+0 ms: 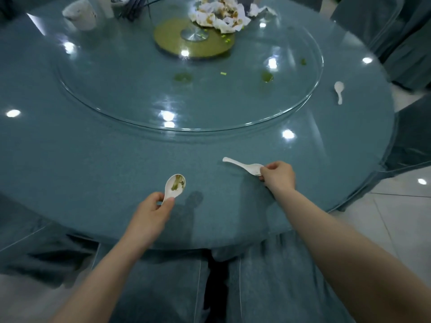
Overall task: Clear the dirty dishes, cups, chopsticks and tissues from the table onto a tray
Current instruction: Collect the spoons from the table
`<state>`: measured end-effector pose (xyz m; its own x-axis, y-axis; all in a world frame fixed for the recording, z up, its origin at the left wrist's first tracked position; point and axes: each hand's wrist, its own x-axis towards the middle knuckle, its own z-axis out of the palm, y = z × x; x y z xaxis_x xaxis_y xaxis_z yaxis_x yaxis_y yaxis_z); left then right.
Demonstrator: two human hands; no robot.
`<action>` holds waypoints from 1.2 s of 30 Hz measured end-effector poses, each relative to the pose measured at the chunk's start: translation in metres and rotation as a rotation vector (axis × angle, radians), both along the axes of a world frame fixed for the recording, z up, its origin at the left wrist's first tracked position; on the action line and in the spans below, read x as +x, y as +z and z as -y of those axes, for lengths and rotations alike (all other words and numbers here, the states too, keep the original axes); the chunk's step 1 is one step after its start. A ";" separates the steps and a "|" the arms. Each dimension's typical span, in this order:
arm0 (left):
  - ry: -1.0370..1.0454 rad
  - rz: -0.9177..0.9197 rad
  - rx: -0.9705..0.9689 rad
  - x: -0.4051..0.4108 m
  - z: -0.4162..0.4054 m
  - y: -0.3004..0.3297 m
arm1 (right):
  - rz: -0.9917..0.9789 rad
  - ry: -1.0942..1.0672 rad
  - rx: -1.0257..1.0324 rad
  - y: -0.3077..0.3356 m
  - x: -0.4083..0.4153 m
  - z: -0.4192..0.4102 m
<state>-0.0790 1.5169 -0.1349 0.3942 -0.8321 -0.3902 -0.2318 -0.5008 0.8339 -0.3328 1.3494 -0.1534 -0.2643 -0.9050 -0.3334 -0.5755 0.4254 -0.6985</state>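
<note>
- Left hand fingers are pinching a soiled spoon, food residue sitting in its bowl.
- Right hand fingers are gripping a second spoon over the bench.

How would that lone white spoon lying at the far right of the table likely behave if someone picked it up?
The lone spoon looks like a rigid, glossy ceramic soup spoon, so it would probably stay stiff and feel fairly light, but could chip if dropped. It lies on the smooth glass-covered table, so a push would likely make it slide rather than roll. Whether it is greasy cannot be told from here.
</note>
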 end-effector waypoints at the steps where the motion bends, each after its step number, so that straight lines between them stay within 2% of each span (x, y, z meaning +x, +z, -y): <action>1: 0.017 -0.024 -0.009 0.000 0.002 0.000 | 0.006 0.012 -0.006 0.002 0.001 -0.002; 5: 0.083 -0.085 -0.039 0.000 0.004 0.006 | 0.024 0.085 -0.050 0.013 0.008 -0.007; 13: 0.089 -0.058 -0.108 -0.022 0.005 0.031 | 0.191 0.321 -0.112 0.054 0.015 -0.025; 18: 0.152 -0.112 -0.045 -0.063 -0.007 0.050 | 0.204 0.514 -0.188 0.091 -0.002 -0.041; 23: 0.041 -0.127 0.008 -0.112 -0.029 0.079 | 0.257 0.667 -0.196 0.120 -0.020 -0.071; 29: -0.060 -0.077 0.011 -0.162 -0.049 0.108 | 0.251 0.715 -0.226 0.134 -0.036 -0.103; 36: -0.271 -0.002 -0.033 -0.199 -0.061 0.125 | 0.206 0.553 -0.371 0.146 -0.082 -0.136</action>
<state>-0.2784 1.5776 -0.0096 0.1551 -0.9193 -0.3616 -0.3523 -0.3934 0.8492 -0.4152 1.4859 -0.0071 0.3034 -0.9524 0.0298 -0.4787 -0.1794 -0.8594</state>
